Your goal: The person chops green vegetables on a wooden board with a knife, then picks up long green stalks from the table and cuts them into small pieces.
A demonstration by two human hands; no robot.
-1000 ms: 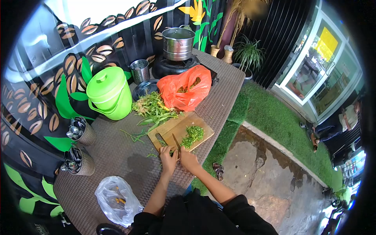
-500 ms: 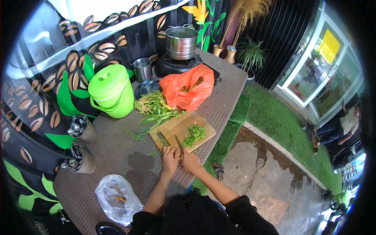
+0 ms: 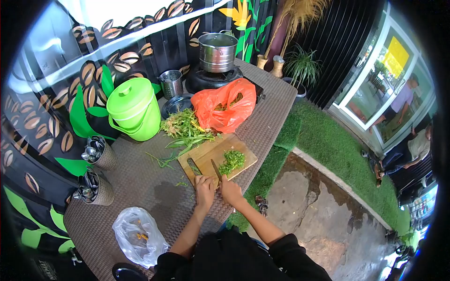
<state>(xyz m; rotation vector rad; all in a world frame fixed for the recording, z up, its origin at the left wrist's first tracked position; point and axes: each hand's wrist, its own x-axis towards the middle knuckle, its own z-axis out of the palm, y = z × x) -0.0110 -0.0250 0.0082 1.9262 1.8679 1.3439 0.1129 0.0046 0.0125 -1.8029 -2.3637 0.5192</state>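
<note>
My right hand (image 3: pixel 230 191) is wrapped round the handle of a knife (image 3: pixel 215 167), its blade pointing away from me over the wooden cutting board (image 3: pixel 204 152). Beside the blade, on the right half of the board, lies a heap of finely chopped green herbs (image 3: pixel 233 161). Left of the knife, my left hand (image 3: pixel 204 189) rests at the board's near edge with its fingers bent and close together. Whatever those fingers hold is hidden. Past the board's far edge lies a bunch of uncut greens (image 3: pixel 185 129) with roots and long leaves.
Behind the greens sit an orange plastic bag (image 3: pixel 225 107), a green lidded bucket (image 3: pixel 133 110) and a steel pot (image 3: pixel 217 51) on a stove. Cutlery holders (image 3: pixel 101 189) stand left; a clear plastic bag (image 3: pixel 140 236) lies nearby. People are by the glass door (image 3: pixel 379 75).
My right hand and the knife have shifted slightly to the right, away from my left hand, which has hardly moved. Another person now shows at the glass door.
</note>
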